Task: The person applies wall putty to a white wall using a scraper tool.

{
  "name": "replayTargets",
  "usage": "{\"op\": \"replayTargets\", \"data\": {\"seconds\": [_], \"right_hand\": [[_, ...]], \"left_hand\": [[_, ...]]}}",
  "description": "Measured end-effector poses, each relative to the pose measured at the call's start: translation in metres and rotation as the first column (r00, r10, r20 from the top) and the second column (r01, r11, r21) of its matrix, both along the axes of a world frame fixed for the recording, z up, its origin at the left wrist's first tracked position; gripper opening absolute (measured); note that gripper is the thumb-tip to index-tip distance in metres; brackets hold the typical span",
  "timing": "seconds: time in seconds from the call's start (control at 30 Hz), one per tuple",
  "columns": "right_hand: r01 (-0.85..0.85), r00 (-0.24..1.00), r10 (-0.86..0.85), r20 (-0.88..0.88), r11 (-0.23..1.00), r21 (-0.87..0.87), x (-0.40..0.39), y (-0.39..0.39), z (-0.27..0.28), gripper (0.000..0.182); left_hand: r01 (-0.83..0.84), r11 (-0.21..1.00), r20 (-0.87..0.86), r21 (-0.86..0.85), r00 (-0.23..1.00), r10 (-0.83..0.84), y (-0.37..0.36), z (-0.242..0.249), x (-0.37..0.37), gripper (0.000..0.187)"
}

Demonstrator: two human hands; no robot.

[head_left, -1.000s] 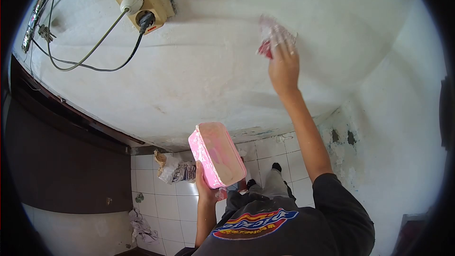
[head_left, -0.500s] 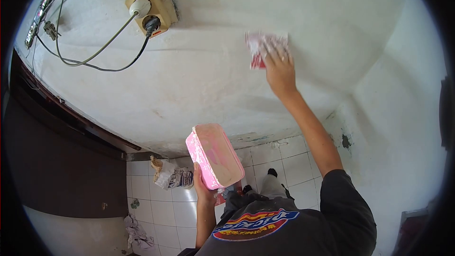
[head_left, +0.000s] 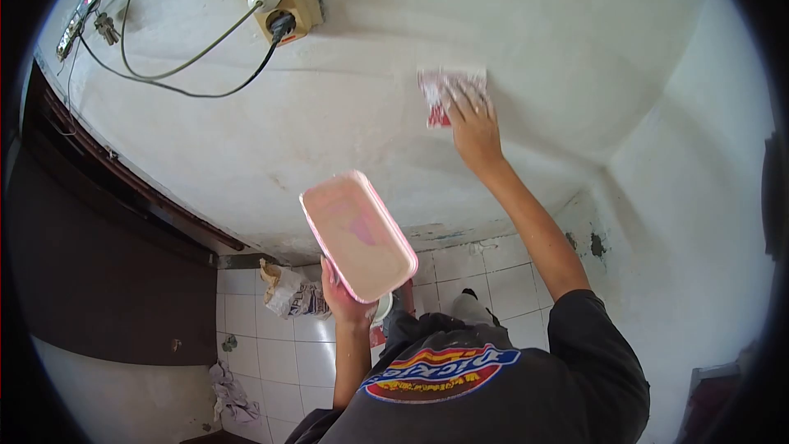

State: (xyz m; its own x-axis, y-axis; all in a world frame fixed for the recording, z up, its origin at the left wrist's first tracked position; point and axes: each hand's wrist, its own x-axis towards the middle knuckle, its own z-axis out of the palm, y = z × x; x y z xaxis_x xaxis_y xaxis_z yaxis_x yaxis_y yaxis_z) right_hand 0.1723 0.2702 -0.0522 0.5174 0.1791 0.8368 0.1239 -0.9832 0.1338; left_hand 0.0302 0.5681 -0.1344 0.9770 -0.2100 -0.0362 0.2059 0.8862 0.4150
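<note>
My left hand [head_left: 348,302] grips the near end of a pink plastic tub [head_left: 393,220], thumb along its side. Whitish-beige paste coats the tub's inside, and a pink patch of its bottom shows through. Up on the white wall [head_left: 353,107], my right hand [head_left: 475,133] presses a thin red-and-white sheet [head_left: 436,92] flat against the surface. Its fingers are smeared white and lie over the sheet's right part.
A double socket [head_left: 283,4] with two plugs and hanging cables [head_left: 193,90] is at upper left. Below lie a crumpled bag [head_left: 289,294] and a cloth [head_left: 233,395] on the tiled floor [head_left: 275,341]. A dark door [head_left: 107,279] stands left.
My right hand and the sheet have slid slightly down and left on the wall. The tub has been raised and turned, so its opening faces me more.
</note>
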Motion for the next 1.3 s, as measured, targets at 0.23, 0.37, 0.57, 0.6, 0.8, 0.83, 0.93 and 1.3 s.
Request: {"op": "replayTargets", "data": {"seconds": [0.23,0.37,0.57,0.6,0.8,0.83,0.93,1.3], "right_hand": [[-0.267,0.932,0.357,-0.064,0.796,0.544,-0.063,0.016,-0.014,0.019],[-0.303,0.876,0.479,0.06,0.448,0.841,-0.116,0.043,0.053,0.017],[-0.206,0.844,0.436,-0.312,0.801,0.562,-0.159,0.097,0.078,0.013],[-0.2,0.84,0.435,-0.323,0.803,0.561,-0.157,0.104,0.074,0.013],[-0.141,0.789,0.262,-0.555,0.957,0.252,-0.148,0.12,0.038,0.025],[-0.146,0.768,0.284,-0.574,0.95,0.275,-0.148,0.12,0.034,0.026],[-0.157,0.712,0.353,-0.607,0.922,0.353,-0.148,0.118,0.029,0.029],[-0.081,0.67,0.435,-0.602,0.848,0.523,-0.14,0.116,0.026,0.026]], "left_hand": [[-0.018,0.998,0.034,-0.057,0.999,0.02,-0.013,0.03,0.009,0.055],[-0.112,0.994,0.044,-0.003,0.993,0.112,-0.025,0.024,0.023,0.053],[-0.056,0.998,0.122,-0.043,0.991,0.061,-0.047,0.031,0.026,0.06],[-0.053,0.997,0.102,-0.048,0.993,0.058,-0.052,0.028,0.025,0.061],[-0.075,0.997,0.071,-0.005,0.995,0.075,-0.063,0.017,0.018,0.065],[-0.078,0.997,0.059,-0.008,0.995,0.079,-0.064,0.012,0.018,0.065],[-0.059,0.997,0.017,-0.058,0.998,0.06,-0.066,-0.002,0.016,0.065],[-0.034,0.999,-0.04,0.014,0.999,0.035,-0.067,-0.012,0.013,0.061]]}}
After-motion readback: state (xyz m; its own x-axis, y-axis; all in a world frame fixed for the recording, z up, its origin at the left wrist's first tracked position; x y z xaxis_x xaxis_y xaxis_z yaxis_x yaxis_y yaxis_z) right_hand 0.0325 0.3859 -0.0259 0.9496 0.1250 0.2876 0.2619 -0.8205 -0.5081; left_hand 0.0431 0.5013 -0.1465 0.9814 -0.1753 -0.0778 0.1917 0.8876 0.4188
